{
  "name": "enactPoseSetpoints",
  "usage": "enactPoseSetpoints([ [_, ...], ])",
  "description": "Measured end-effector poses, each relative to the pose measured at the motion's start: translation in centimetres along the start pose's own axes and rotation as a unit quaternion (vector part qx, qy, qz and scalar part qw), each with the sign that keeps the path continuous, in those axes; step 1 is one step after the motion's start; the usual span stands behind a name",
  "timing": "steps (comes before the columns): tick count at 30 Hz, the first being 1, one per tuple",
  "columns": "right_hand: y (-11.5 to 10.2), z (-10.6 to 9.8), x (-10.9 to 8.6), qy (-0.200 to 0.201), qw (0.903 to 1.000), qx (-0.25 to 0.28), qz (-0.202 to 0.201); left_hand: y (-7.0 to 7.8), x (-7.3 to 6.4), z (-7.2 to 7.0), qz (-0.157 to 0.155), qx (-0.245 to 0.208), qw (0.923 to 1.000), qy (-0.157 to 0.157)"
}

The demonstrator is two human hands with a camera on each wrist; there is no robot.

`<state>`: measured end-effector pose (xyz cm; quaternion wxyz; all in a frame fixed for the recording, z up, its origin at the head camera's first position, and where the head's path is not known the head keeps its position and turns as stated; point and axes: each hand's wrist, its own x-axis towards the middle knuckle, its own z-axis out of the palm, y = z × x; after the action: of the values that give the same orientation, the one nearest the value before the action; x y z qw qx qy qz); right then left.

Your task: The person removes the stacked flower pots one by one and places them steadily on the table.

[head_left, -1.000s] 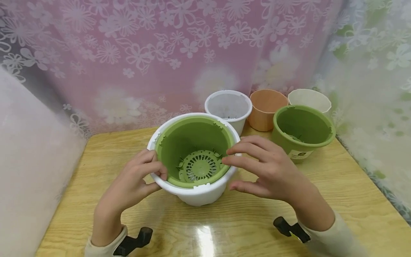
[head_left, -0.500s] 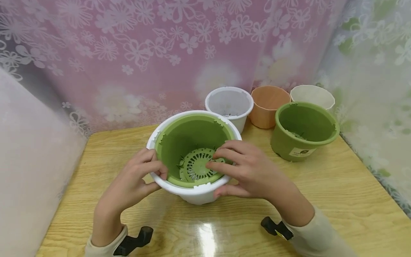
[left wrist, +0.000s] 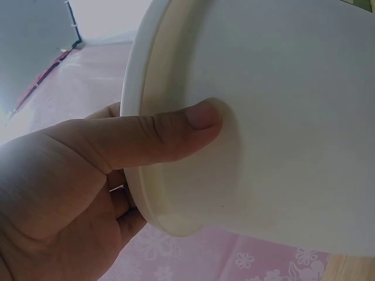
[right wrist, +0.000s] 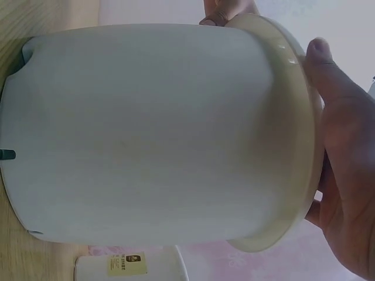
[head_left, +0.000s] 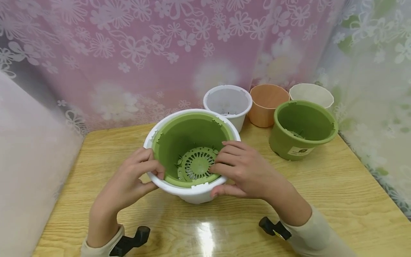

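Observation:
A green flowerpot [head_left: 192,132] with a slotted bottom sits nested inside a white flowerpot [head_left: 199,197] on the table. The left hand [head_left: 131,175] grips both rims at the left, its curled fingers over the edge. In the left wrist view, the left thumb [left wrist: 170,134] presses the white outer wall. On the opposite side, the right hand [head_left: 245,169] holds the rims with its fingers bent down into the green pot. The right thumb [right wrist: 321,61] lies at the white rim in the right wrist view. Fingertips inside the pot are partly hidden.
Behind stand a smaller white flowerpot [head_left: 237,121], an orange pot [head_left: 264,116] and a cream pot [head_left: 313,93]. Another green flowerpot [head_left: 289,144] with a label is at the right. A floral curtain [head_left: 160,71] borders the wooden table [head_left: 173,228].
The right hand has moved left from beside the pots to their right rim, and its fingers have bent over into the green pot. The left hand keeps its hold.

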<state>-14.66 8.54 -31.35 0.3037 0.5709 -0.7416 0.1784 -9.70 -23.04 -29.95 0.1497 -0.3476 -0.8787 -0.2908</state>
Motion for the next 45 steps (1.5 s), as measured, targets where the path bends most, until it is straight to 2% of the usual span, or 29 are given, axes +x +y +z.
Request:
enactPoseSetpoints([
  [14,-0.3,0.1,0.0,0.003,0.9996,0.014,0.026,0.0,0.0,-0.1,0.006,0.016,0.9998,0.001],
  [19,-0.2,0.2,0.1,0.007,0.9994,0.016,0.028,0.0,0.1,-0.1,0.015,0.022,0.9996,0.006],
  [33,-0.6,0.2,0.2,0.015,0.9993,0.023,0.027,0.7,-0.2,-0.3,-0.002,0.054,0.9985,-0.004],
  [45,-0.7,0.2,0.4,0.039,0.9983,0.037,0.019,1.0,-0.3,-0.7,0.011,0.059,0.9981,0.010],
])
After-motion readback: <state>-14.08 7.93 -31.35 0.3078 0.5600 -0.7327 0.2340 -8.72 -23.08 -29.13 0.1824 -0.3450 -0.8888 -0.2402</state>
